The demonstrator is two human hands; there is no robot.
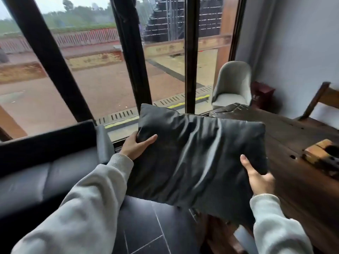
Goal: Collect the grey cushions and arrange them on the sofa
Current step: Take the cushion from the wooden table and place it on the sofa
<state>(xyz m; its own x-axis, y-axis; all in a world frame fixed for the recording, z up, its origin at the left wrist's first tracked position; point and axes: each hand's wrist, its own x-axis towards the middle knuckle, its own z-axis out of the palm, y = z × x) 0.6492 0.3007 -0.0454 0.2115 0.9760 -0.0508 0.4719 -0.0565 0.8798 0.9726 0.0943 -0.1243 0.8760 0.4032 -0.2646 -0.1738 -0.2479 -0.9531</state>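
Observation:
A dark grey cushion is held in the air in front of me, between the sofa and the wooden table. My left hand grips its left edge, thumb on top. My right hand holds its lower right corner from underneath. The dark sofa lies at the left, its armrest just left of my left hand. A second dark grey cushion lies partly hidden behind the held one, on the far end of the table.
A dark wooden table fills the right side, with a wooden block holder on it. A pale armchair stands by the glass wall. Dark floor tiles show below the cushion.

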